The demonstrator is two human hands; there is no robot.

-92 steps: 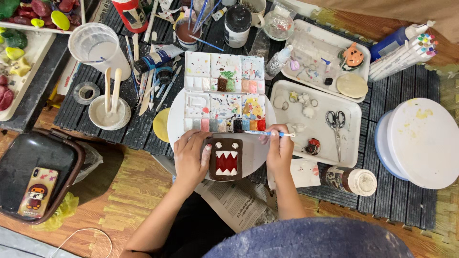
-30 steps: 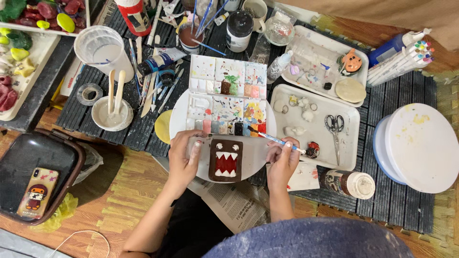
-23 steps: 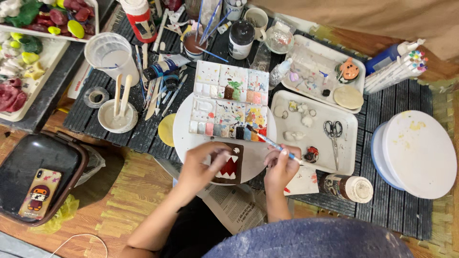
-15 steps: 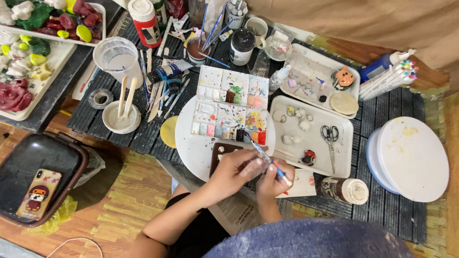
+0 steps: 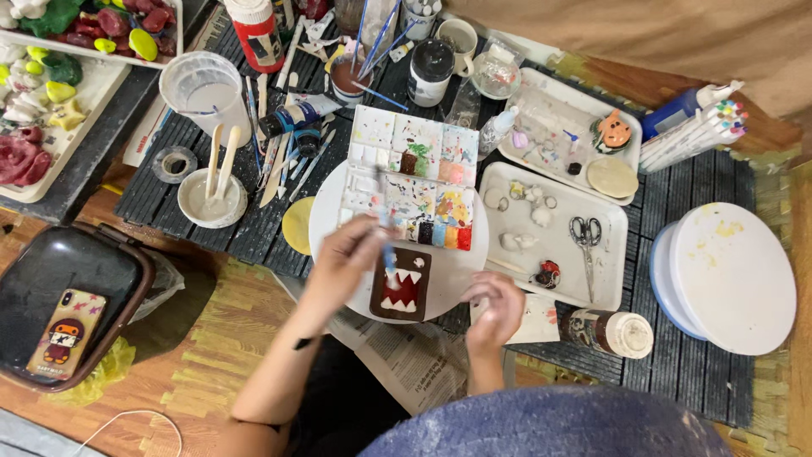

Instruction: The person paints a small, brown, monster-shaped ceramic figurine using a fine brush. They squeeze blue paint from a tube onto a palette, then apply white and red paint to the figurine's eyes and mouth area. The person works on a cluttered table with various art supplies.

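Brush (image 5: 387, 251) has passed from my right hand (image 5: 497, 311) to left hand (image 5: 348, 258), which pinches it over the brown plaque (image 5: 403, 285); right rests loosely curled, holding nothing.

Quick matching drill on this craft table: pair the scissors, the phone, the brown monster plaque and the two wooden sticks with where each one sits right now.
Things:
1. scissors
2. phone
3. brown monster plaque
4. wooden sticks

Places:
A. in the small round white dish at left
B. on the round white board, under the brush tip
C. in the white rectangular tray right of the paint palette
D. in the dark tray at lower left

Pairs: 1-C, 2-D, 3-B, 4-A
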